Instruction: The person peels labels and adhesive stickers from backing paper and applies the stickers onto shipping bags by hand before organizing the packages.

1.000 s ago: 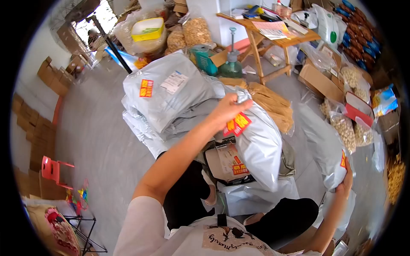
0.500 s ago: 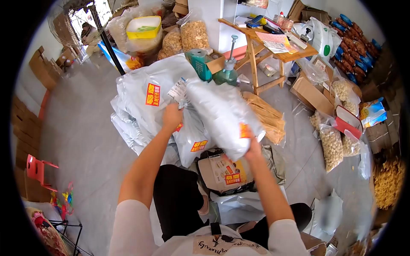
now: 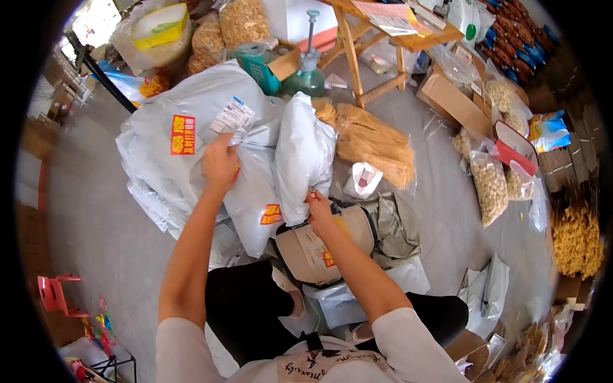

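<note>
My left hand (image 3: 220, 163) is closed on the upper end of a white plastic parcel (image 3: 255, 191) with a red and yellow sticker. Beside it, my right hand (image 3: 318, 207) grips the lower end of a second white parcel (image 3: 300, 150), which stands against the pile. Behind my left hand lies a large white parcel (image 3: 153, 121) with a barcode label and a red sticker, on top of other parcels. A beige package with dark edges (image 3: 297, 255) sits below my right hand, near my knees.
A brown wrapped bundle (image 3: 373, 143) and a white roll (image 3: 363, 180) lie right of the parcels. Beyond are a green sprayer (image 3: 308, 76), a wooden table (image 3: 434, 35), cardboard boxes (image 3: 453, 105) and bags of pale pieces (image 3: 488, 191). A red chair (image 3: 56, 295) stands at left.
The parcel under my right hand has come from the far right to the pile, turning more upright. The parcel in my left hand has moved left and down against the large one. The view has shifted.
</note>
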Tool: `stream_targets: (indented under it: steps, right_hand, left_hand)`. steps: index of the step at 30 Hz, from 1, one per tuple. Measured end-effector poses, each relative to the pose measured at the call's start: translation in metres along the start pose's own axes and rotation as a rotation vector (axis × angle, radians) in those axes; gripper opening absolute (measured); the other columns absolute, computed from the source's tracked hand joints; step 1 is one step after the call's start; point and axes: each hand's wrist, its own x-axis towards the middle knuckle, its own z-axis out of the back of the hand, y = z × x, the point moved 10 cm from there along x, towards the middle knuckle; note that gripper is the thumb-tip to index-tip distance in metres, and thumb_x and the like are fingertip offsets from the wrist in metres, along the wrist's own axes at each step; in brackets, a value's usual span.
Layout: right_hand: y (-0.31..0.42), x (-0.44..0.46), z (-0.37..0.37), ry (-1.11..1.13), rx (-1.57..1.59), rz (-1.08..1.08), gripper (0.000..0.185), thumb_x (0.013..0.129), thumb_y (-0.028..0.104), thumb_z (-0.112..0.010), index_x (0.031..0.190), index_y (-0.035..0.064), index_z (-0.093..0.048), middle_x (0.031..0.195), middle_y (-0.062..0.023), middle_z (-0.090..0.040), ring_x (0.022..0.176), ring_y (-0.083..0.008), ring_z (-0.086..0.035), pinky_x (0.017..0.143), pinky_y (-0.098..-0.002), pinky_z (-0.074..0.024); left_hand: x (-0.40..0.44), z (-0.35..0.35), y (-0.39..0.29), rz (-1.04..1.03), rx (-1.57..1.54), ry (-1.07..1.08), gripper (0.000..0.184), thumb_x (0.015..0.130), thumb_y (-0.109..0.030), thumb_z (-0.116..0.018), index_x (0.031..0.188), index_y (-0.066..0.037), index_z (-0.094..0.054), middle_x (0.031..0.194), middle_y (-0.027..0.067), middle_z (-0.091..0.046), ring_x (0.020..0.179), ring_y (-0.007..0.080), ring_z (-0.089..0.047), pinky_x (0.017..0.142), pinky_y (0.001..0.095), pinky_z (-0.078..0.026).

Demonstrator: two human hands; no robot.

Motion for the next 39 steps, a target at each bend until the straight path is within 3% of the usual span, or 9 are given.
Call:
stream_targets:
  steps: [5,9,11,14,21,24,31,35,39]
  right_hand:
    - [-0.022,0.002,0.022,-0.274,-0.330,0.195,0.067,0.079,0.030,-0.060,0.127,-0.0082,-0.031,0.116,-0.0222,-0.049,0.105,-0.0287,-0.050,0.086,-0.0311,-0.0396]
    - [-0.022,-0.003,0.025,-0.288,-0.296,0.138,0.070,0.079,0.032,-0.060,0.127,-0.0083,-0.029,0.115,-0.0252,-0.048,0.105,-0.0305,-0.050,0.087,-0.0309,-0.0388]
    - [-0.023,-0.004,0.026,-0.265,-0.309,0.095,0.068,0.079,0.032,-0.060,0.126,-0.0082,-0.030,0.113,-0.0244,-0.050,0.103,-0.0309,-0.051,0.085,-0.0320,-0.0402]
    - [0.009,-0.042,0.024,-0.223,-0.369,-0.051,0.064,0.078,0.030,-0.060,0.123,-0.0085,-0.034,0.106,-0.0219,-0.055,0.093,-0.0287,-0.056,0.079,-0.0336,-0.0436]
    - [0.132,-0.007,0.213,-0.685,-0.788,0.806,0.037,0.074,0.002,-0.053,0.110,-0.0023,-0.047,0.098,-0.0194,-0.055,0.085,-0.0285,-0.057,0.069,-0.0348,-0.0466]
    - [0.153,0.037,0.324,-0.990,-1.198,0.665,0.050,0.073,-0.001,-0.050,0.122,-0.0026,-0.040,0.111,-0.0200,-0.049,0.085,-0.0271,-0.060,0.060,-0.0332,-0.0502]
    - [0.150,0.112,0.388,-0.640,-0.219,0.136,0.077,0.081,0.017,-0.055,0.136,0.0041,-0.003,0.116,-0.0190,-0.044,0.084,-0.0233,-0.058,0.061,-0.0353,-0.0520]
    - [0.133,0.143,0.395,-0.630,-0.149,0.029,0.073,0.078,0.025,-0.063,0.133,0.0008,-0.021,0.108,-0.0174,-0.049,0.079,-0.0213,-0.058,0.058,-0.0322,-0.0503]
    - [0.146,0.138,0.359,-0.427,-0.316,-0.091,0.054,0.067,0.037,-0.074,0.093,-0.0053,-0.052,0.072,-0.0089,-0.057,0.048,-0.0146,-0.052,0.037,-0.0245,-0.0393]
  left_hand:
    - [0.001,-0.034,-0.027,-0.018,0.393,0.501,0.037,0.071,-0.007,-0.058,0.108,-0.006,-0.052,0.104,0.0153,-0.056,0.080,0.0329,-0.059,0.068,0.0389,-0.048]
    - [0.002,-0.010,-0.098,-0.137,0.526,0.327,0.044,0.072,-0.004,-0.054,0.115,-0.010,-0.047,0.117,0.0126,-0.049,0.082,0.0329,-0.059,0.064,0.0362,-0.050]
    - [-0.022,-0.021,-0.160,-0.616,0.433,0.320,0.049,0.071,-0.003,-0.053,0.119,-0.010,-0.044,0.123,0.0120,-0.043,0.083,0.0313,-0.059,0.060,0.0338,-0.051]
    - [-0.071,-0.079,-0.159,-0.739,0.330,0.711,0.044,0.072,-0.002,-0.052,0.115,-0.008,-0.049,0.125,0.0094,-0.042,0.088,0.0262,-0.056,0.067,0.0350,-0.050]
    - [-0.084,-0.091,-0.113,-0.639,0.469,0.759,0.033,0.069,-0.003,-0.052,0.102,-0.008,-0.054,0.122,0.0094,-0.043,0.078,0.0231,-0.056,0.057,0.0328,-0.049]
    - [-0.081,-0.086,-0.121,-0.624,0.488,0.678,0.030,0.069,-0.003,-0.052,0.099,-0.006,-0.055,0.121,0.0113,-0.044,0.077,0.0231,-0.056,0.058,0.0332,-0.049]
    - [-0.072,-0.111,-0.116,-0.471,0.570,0.914,0.013,0.065,-0.002,-0.055,0.078,-0.004,-0.055,0.110,0.0105,-0.047,0.077,0.0225,-0.056,0.056,0.0325,-0.050]
    - [-0.069,-0.113,-0.121,-0.445,0.545,0.894,0.008,0.064,-0.003,-0.056,0.071,-0.005,-0.053,0.099,0.0084,-0.047,0.077,0.0211,-0.054,0.052,0.0306,-0.050]
    - [-0.070,-0.110,-0.121,-0.440,0.543,0.842,0.009,0.063,-0.005,-0.056,0.071,-0.006,-0.052,0.096,0.0078,-0.045,0.075,0.0199,-0.054,0.051,0.0293,-0.049]
